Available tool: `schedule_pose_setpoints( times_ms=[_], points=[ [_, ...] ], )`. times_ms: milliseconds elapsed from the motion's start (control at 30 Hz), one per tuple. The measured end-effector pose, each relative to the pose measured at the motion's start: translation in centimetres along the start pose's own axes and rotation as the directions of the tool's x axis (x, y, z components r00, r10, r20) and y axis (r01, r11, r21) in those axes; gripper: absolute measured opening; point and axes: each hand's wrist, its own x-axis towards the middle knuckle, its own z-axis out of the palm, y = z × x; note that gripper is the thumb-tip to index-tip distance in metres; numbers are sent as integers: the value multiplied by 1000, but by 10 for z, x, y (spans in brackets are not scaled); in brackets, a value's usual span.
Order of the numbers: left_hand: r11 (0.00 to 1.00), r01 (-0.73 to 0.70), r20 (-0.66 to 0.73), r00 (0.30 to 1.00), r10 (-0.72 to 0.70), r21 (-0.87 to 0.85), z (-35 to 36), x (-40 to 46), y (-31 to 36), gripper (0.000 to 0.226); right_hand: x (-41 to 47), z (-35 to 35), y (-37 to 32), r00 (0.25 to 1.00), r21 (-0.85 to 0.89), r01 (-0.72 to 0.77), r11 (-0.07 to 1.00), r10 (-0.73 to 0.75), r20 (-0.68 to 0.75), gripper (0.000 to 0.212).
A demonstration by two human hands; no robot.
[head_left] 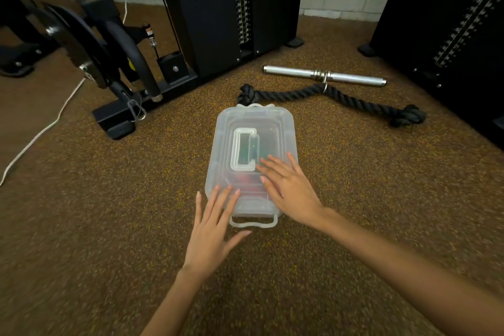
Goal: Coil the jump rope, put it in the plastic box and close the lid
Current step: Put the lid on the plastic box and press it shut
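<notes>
Translucent rectangular plastic box (pixel 252 155) on speckled brown rubber floor (pixel 109 213), its clear lid (pixel 275 128) on. Something red and green shows dimly through it (likely the coiled jump rope). Left hand (pixel 215 229) and right hand (pixel 289 188) lie flat, fingers spread, grasping nothing. Light, slick, flexible; press near rim, then near-end latch handle (pixel 253 222).

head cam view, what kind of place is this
Most likely a gym. Black weight-stack machines stand against a pale brick wall, a chrome cable bar and a thick black tricep rope lie on speckled rubber flooring, beyond the plastic box.
</notes>
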Motion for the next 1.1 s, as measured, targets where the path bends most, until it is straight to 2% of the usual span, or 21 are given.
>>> schedule_pose_setpoints(
  times_ms=[200,333,433,633,967,1100],
  points=[
    [1000,7,-54,999,-7,-8,2,3,1,70,5,1,5,1000,34,-15,999,15,-10,55],
    [999,-33,-35,999,34,36,3,5,-3,82,6,4,6,999,39,-16,999,17,-38,51],
    [999,-29,-43,999,28,-23,5,4,-3,85,6,7,8,998,48,-15,999,18,-52,46],
    [991,-97,-67,994,91,-89,-4,3,-10,54,7,9,10,996,51,-6,999,10,-86,41],
    [952,-65,-188,982,8,-299,-2,12,-9,43,8,12,12,995,51,4,999,1,-102,40],
    [945,-45,-216,976,-28,-325,-2,15,-5,39,8,11,11,994,69,-1,998,9,-111,42]
  ],
)
